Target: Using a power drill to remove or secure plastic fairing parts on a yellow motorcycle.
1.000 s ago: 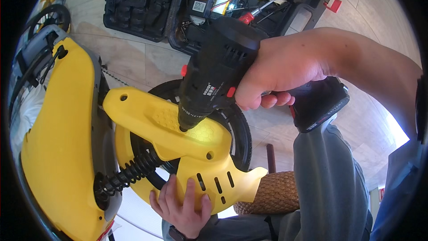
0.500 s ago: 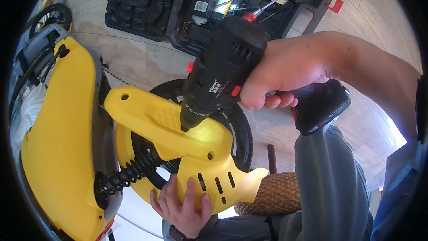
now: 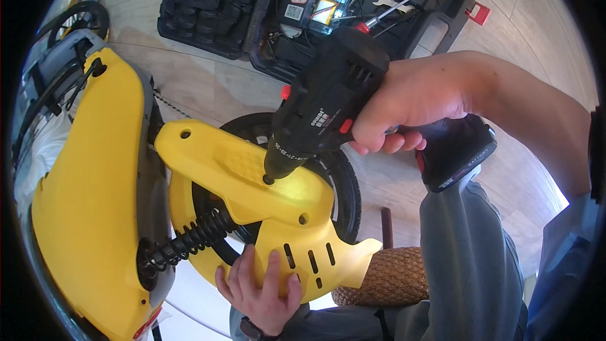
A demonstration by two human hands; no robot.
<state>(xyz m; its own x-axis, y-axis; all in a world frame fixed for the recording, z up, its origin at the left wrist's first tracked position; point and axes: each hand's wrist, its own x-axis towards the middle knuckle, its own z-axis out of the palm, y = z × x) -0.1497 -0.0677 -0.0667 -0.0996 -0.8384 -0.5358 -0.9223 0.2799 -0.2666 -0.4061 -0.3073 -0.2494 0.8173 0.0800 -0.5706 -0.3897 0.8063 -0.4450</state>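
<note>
My right hand (image 3: 404, 110) is wrapped round the grip of a black cordless drill (image 3: 331, 91) with red buttons. The drill points down to the left, its nose at a hole in a yellow plastic cover (image 3: 252, 173), and its lamp lights a patch beside it. What sits at the tip is mostly hidden by the chuck. My left hand (image 3: 262, 287) lies with fingers spread on the slotted lower part of the cover. Behind the cover shows a black-tyred wheel (image 3: 350, 196). A black coil spring shock absorber (image 3: 189, 240) runs left from it to the yellow body (image 3: 88, 208).
Across the floor at the top lies an open black tool case (image 3: 252, 57) with spanners (image 3: 391, 3), a long red-handled screwdriver (image 3: 404, 5) and cables. A woven stool (image 3: 391, 278) stands beside my leg (image 3: 467, 246). Another small wheel (image 3: 95, 19) is at the upper left.
The whole view has shifted slightly, so things sit a little further right. The drill stays at the same hole, and my left hand remains on the cover.
</note>
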